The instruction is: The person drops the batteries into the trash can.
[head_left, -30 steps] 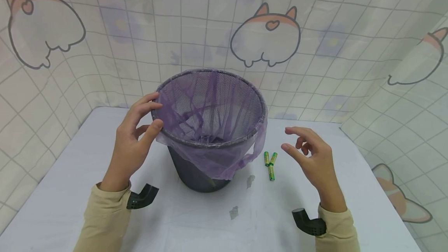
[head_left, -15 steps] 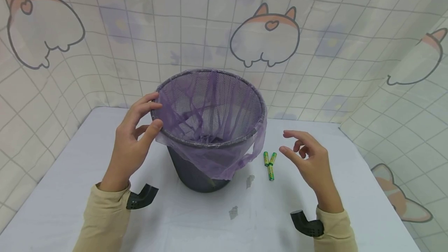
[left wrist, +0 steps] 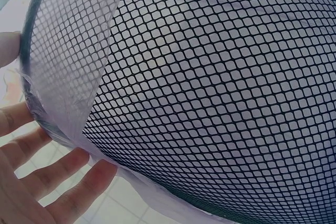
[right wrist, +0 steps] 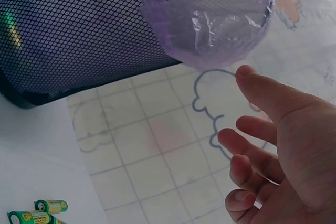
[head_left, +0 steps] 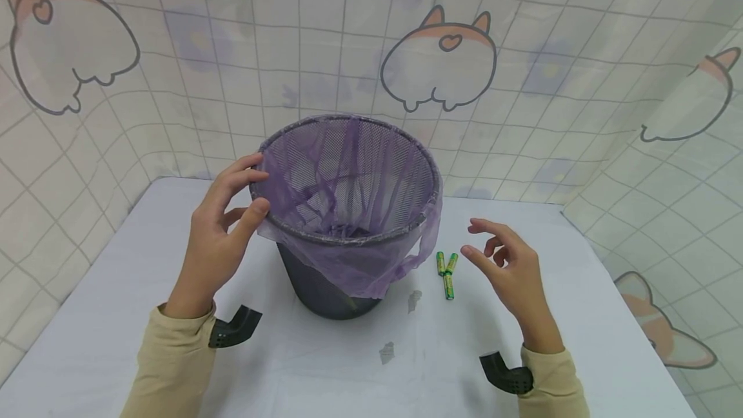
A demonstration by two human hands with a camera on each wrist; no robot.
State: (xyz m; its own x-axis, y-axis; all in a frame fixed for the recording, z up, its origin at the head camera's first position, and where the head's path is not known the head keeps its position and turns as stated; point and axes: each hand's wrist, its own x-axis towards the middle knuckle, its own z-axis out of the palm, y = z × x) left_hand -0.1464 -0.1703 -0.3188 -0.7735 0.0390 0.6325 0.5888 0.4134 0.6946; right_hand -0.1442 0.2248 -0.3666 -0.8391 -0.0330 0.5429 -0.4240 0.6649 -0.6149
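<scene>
A dark mesh wastebasket (head_left: 325, 289) stands upright, lined with a thin purple bin bag (head_left: 354, 269) folded over its rim. My left hand (head_left: 217, 231) rests on the rim's left side; in the left wrist view its extended fingers (left wrist: 79, 182) touch the bag-covered edge. To the right of the basket my right hand (head_left: 513, 269) hovers with loosely bent fingers, holding nothing. Between them lie three green AA-type batteries (head_left: 449, 286) in a Y shape, just left of my right fingertips. In the right wrist view, a blurred green-yellow thing (right wrist: 11, 27) shows through the mesh.
Everything stands on a white tabletop (head_left: 290, 379). Two small grey patches (head_left: 387, 352) mark the surface in front of the basket. A tile-patterned curtain (head_left: 325, 31) with cartoon animals closes off the back and sides.
My right hand has drifted slightly left and down, closer to the batteries. The left hand and the wastebasket have stayed in place.
</scene>
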